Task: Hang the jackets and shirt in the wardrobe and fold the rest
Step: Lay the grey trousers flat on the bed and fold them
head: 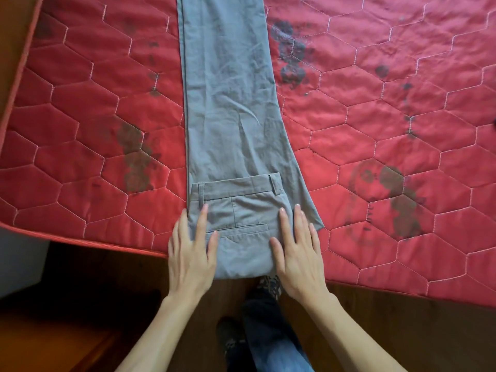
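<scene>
Grey trousers (pixel 230 103) lie lengthwise on the red quilted mattress (pixel 389 130), legs stacked and running away from me. The waistband end is folded over onto the legs near the mattress's front edge, with belt loops and a back pocket showing. My left hand (pixel 192 251) presses flat on the left side of this fold, fingers straight. On the right side of the fold, my right hand (pixel 298 248) lies flat with its fingers spread. The far ends of the legs run out of view at the top.
The mattress carries dark stains and hexagon stitching. Its front edge (pixel 80 238) runs just in front of me, above a dark wooden floor (pixel 107 304). My legs and feet stand below the fold.
</scene>
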### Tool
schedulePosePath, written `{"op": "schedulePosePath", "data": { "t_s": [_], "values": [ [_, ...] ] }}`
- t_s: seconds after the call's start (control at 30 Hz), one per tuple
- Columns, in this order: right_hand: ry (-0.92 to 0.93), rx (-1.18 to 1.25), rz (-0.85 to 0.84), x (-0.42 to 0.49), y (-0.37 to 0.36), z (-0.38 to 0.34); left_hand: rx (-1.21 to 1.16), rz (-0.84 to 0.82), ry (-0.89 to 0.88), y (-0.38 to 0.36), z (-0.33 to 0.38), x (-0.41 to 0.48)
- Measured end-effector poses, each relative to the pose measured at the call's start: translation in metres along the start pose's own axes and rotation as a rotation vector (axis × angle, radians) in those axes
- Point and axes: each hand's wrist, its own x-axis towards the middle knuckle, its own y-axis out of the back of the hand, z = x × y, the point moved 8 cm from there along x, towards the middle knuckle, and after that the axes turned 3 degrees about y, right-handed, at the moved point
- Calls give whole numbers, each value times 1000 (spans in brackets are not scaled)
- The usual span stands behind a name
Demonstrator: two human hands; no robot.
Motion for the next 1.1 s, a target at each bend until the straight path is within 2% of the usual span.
{"op": "schedulePosePath", "data": {
  "t_s": [0.1, 0.17, 0.27, 0.4, 0.47, 0.6, 0.7, 0.8, 1.0, 1.1],
  "values": [
    [-85, 149, 92, -9, 9, 6, -251, 112, 214, 7, -13, -23],
    [-140, 246, 134, -17, 13, 12, -326, 125, 341, 6, -26, -36],
    [-217, 351, 107, -34, 11, 22, -439, 86, 465, -2, -48, -48],
    [-413, 447, 65, -59, 3, 35, -443, 27, 408, 0, -51, -53],
    [-425, 486, 22, -63, -1, 35, -472, -42, 410, -4, -56, -53],
    [-470, 741, -37, -67, 9, 32, -862, -183, 484, -2, -62, -62],
    [-542, 997, -49, -77, 11, 33, -997, -317, 366, 6, -48, -81],
    [-605, 1143, -37, -95, 14, 35, -984, -409, 289, 7, -47, -106],
    [-623, 1226, -26, -124, 41, 24, -810, -284, 197, 26, -51, -113],
    [-564, 1212, 13, -108, 71, 12, -865, -231, 185, 49, -39, -92]
  ]
}}
